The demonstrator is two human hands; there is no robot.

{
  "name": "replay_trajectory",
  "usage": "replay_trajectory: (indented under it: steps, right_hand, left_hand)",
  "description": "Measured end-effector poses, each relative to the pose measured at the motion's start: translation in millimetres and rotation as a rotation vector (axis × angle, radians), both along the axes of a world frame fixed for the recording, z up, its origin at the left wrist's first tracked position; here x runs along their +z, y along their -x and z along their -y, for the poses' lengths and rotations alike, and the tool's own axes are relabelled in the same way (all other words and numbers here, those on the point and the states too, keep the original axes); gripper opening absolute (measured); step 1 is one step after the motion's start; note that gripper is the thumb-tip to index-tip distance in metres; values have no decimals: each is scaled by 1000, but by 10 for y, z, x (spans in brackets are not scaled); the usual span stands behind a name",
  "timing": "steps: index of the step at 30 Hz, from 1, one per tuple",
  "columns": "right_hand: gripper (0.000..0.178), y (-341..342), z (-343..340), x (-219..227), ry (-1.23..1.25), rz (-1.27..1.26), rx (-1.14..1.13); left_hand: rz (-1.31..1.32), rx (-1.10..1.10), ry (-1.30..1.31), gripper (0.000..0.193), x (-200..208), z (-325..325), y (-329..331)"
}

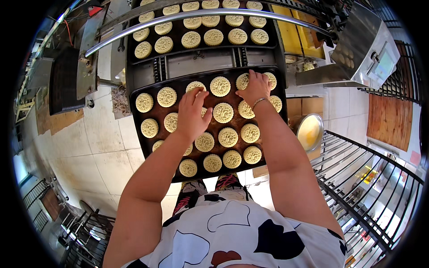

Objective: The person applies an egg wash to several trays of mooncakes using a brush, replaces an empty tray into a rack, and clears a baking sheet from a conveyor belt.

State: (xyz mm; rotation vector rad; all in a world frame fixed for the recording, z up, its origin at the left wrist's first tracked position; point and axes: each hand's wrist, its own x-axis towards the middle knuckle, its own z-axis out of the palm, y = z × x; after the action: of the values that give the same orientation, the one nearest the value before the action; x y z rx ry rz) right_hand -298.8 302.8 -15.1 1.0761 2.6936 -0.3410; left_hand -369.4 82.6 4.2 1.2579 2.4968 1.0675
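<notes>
Rows of round, pale yellow mooncakes with scalloped rims and embossed tops lie on a dark baking tray [214, 71] in front of me. My left hand [193, 114] is over the tray's middle, thumb apart from the bent fingers. Its fingertips rest at the lower edge of a back-row mooncake [195, 85]; another is partly hidden beneath the hand. Farther right, my right hand [257, 88] has thumb and fingers around the right side of a back-row mooncake [241, 81]. A further mooncake [271, 80] sits just beyond those fingers.
A second tray [201, 48] of mooncakes lies behind, on a conveyor under a curved metal bar [196, 17]. To the right are a metal bowl [309, 132] with yellowish contents, a black rack [357, 187] and a machine with a screen [385, 60]. Tiled floor [89, 156] shows at left.
</notes>
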Motion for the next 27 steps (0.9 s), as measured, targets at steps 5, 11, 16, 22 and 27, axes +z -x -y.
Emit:
replay_trajectory:
  steps: [5,11,16,22,27]
  right_hand:
    - [69,-141,71,-100,14,-382,-5]
    - [64,-401,543,602,451,-761,276]
    - [65,-678,889,1083,762,-765,257]
    - [22,-892,892,1323,737,-769,268]
    - [18,-904,887,1463,526,-837,383]
  left_hand:
    - [458,64,-143,43,143,145,-383]
    - [1740,379,-584,40,115,46,-303]
    - [2129,44,-685,50,613,6,-433]
    - [2007,47,-673,47,910,78,-710]
    - [1921,-8,-680,43,948,128,-838]
